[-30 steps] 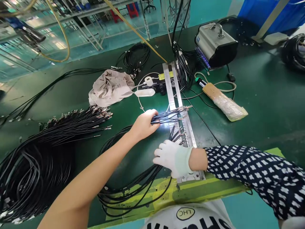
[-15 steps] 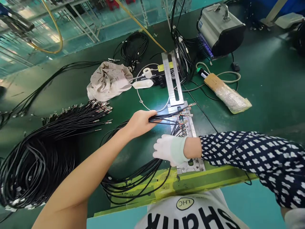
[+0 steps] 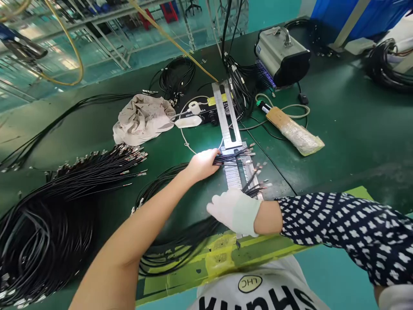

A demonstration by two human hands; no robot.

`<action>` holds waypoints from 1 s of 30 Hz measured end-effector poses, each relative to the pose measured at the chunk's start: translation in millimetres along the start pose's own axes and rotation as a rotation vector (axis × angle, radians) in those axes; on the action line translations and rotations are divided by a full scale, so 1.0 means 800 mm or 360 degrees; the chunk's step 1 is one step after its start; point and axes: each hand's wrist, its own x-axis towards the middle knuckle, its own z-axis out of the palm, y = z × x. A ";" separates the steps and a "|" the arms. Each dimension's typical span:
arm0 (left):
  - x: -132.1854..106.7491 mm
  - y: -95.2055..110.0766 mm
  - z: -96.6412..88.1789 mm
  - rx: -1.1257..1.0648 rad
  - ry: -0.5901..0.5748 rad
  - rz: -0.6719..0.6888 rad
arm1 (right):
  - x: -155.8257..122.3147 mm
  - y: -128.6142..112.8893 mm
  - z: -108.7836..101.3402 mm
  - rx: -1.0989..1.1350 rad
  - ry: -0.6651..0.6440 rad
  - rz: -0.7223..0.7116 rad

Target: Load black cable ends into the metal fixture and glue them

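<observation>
Black cables (image 3: 227, 159) gripped in left fingers (image 3: 212, 154); second bundle (image 3: 200, 232) clasped beneath gloved right fingers (image 3: 216, 206).

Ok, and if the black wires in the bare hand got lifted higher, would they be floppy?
Probably floppy: behind the left hand, the black wires bend into wide curves. The short ends poking past it look fairly straight, so they might stay stiffer. Each wire looks thin, so one alone is likely light.
</observation>
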 end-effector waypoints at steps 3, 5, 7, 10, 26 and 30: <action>0.021 0.003 0.027 -0.0048 0.0027 -0.0043 | -0.025 0.048 -0.003 0.0055 0.0113 0.0113; 0.027 0.004 0.033 -0.0066 0.0046 -0.0052 | -0.040 0.099 -0.005 0.0201 0.0538 0.0579; 0.029 0.004 0.032 -0.0076 0.0059 -0.0049 | -0.053 0.146 -0.002 0.0271 0.0910 0.1083; 0.026 0.004 0.029 -0.0075 0.0068 -0.0055 | -0.063 0.181 0.018 0.0573 0.0849 0.1412; -0.035 0.023 0.028 0.0034 0.0011 -0.0109 | -0.074 0.130 0.070 0.1013 0.0602 0.1257; -0.066 0.011 0.012 0.0083 -0.0100 -0.0108 | -0.096 0.152 0.064 0.1343 0.0539 0.1092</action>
